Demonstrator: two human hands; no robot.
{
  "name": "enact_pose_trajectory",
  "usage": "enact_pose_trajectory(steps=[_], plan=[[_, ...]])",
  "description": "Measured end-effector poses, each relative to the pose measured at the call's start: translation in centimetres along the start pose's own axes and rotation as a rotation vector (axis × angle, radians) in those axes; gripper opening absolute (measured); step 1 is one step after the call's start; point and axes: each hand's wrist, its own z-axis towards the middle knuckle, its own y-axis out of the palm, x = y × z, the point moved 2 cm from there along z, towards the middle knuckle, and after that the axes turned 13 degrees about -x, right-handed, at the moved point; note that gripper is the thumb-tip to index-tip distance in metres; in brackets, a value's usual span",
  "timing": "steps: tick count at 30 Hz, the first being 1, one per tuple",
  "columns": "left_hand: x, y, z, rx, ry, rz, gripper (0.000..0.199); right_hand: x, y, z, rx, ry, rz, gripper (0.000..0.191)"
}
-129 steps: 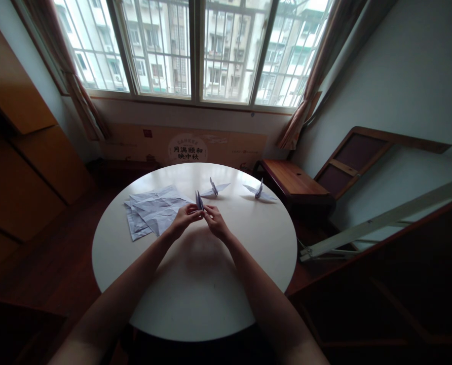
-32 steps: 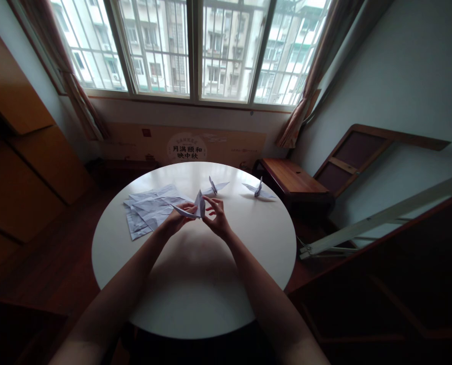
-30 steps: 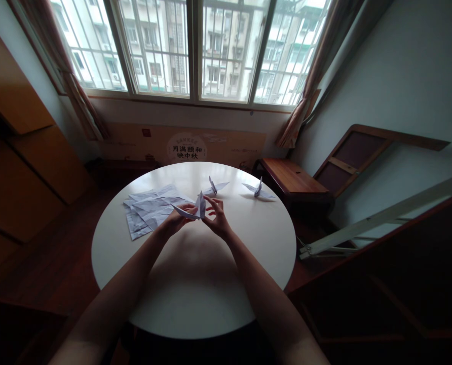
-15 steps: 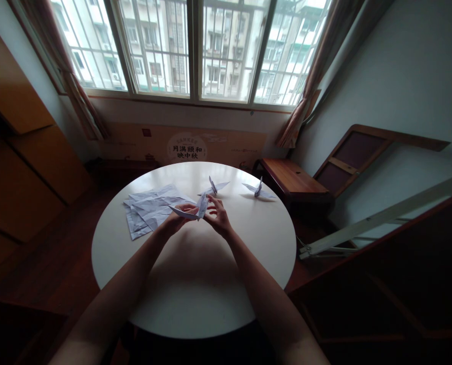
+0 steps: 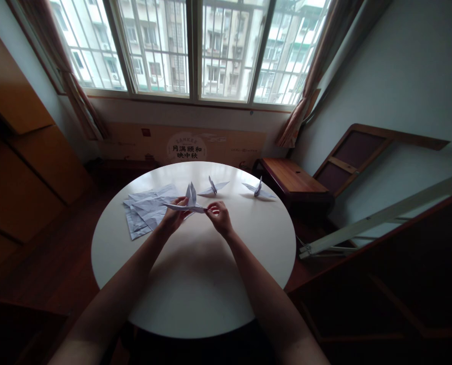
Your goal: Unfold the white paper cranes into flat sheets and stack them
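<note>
A folded paper crane is held between my two hands above the white table. My left hand is closed around its underside and left part, with one wing pointing left. At its right end, my right hand pinches the tip with thumb and fingers. Part of the crane is hidden behind my left fingers. Just beyond my right hand stands a second paper crane, and a third paper crane sits farther right. Creased paper sheets lie in a loose pile left of my left hand.
The round white table fills the middle of the view. Behind it, a long printed cardboard box stands below the barred window. A wooden bench is at the back right, and a pale folded metal frame leans on the right.
My hands have spread slightly apart. The held crane has turned, with its upright part now farther left, and my right hand has moved from its upper part to its right tip.
</note>
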Motion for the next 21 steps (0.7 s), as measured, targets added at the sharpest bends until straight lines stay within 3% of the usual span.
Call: enact_pose_trajectory(steps=[11,18,21], plan=[[0.1,-0.9,0.0,0.288,0.144,0.112,0.040,1.0,2.3,-0.2,-0.339,0.074,0.290,0.031],[0.4,-1.0,-0.4,0.347,0.191,0.178,0.038,-0.8,2.5,-1.1,-0.539,0.039,0.429,0.069],[0.6,-1.0,-0.4,0.338,0.201,0.252,0.034,-0.9,2.3,-1.1,-0.560,0.049,0.414,0.069]])
